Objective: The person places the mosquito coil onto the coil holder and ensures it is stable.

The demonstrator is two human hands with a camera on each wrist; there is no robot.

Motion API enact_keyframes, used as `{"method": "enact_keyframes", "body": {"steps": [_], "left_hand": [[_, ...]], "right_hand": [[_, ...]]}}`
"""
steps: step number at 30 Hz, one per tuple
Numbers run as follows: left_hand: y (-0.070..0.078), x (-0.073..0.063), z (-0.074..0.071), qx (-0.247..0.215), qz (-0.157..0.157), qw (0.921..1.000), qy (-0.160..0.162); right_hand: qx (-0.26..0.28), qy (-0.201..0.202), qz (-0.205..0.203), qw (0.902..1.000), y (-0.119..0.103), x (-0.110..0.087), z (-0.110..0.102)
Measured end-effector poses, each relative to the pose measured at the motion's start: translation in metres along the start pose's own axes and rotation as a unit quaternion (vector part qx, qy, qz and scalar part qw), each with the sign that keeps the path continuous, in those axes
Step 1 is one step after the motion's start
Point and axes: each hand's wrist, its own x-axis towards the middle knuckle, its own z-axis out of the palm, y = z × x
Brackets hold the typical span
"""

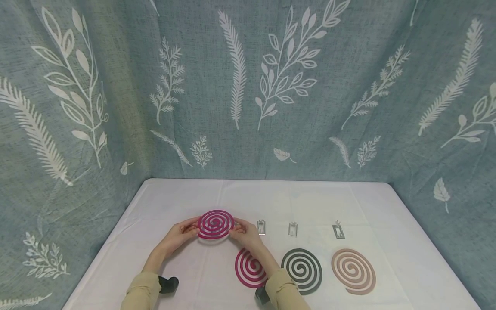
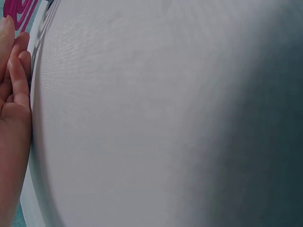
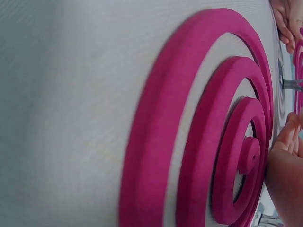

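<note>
Both hands hold a magenta mosquito coil [image 1: 215,223] slightly above the white table. My left hand [image 1: 179,234] pinches its left edge between thumb and fingers, and my right hand [image 1: 248,236] pinches the right edge. In the right wrist view, a grey metal piece [image 3: 291,84] shows against the raised coil, mostly cut off by the frame. A second magenta coil [image 3: 151,165] lies flat on the table beneath my right wrist. The left wrist view catches my left hand [image 2: 16,90] at its edge, with part of the held coil [image 2: 16,19] above the thumb.
Three small metal stands, left [image 1: 258,228], middle [image 1: 289,229] and right [image 1: 339,232], lie in a row right of the hands. Nearer the front are a dark green coil [image 1: 300,269] and a tan coil [image 1: 352,269]. A patterned curtain [image 1: 248,150] hangs behind the table [image 1: 186,193].
</note>
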Motion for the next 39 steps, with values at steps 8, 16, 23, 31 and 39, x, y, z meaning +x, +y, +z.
{"method": "enact_keyframes", "body": {"steps": [8, 16, 23, 31, 39], "left_hand": [[-0.0014, 0.0, -0.0003, 0.001, -0.01, 0.9999, 0.005], [0.0004, 0.001, 0.0006, 0.004, -0.008, 1.0, 0.004], [-0.0004, 0.0009, 0.0016, 0.008, -0.006, 0.9999, 0.007], [-0.0029, 0.0015, 0.0006, 0.005, 0.001, 1.0, 0.008], [-0.0024, 0.0012, 0.0001, 0.009, -0.003, 0.9999, 0.006]], "right_hand": [[0.004, -0.004, 0.0, 1.0, -0.0007, -0.0011, -0.0005], [0.009, -0.005, -0.003, 0.9999, -0.0026, -0.002, -0.0012], [0.007, -0.002, -0.006, 1.0, 0.0014, 0.0014, 0.0006], [0.008, -0.001, -0.008, 0.9999, 0.0017, 0.0013, 0.0006], [0.008, -0.005, -0.007, 0.9999, -0.0003, 0.0, -0.0008]]}}
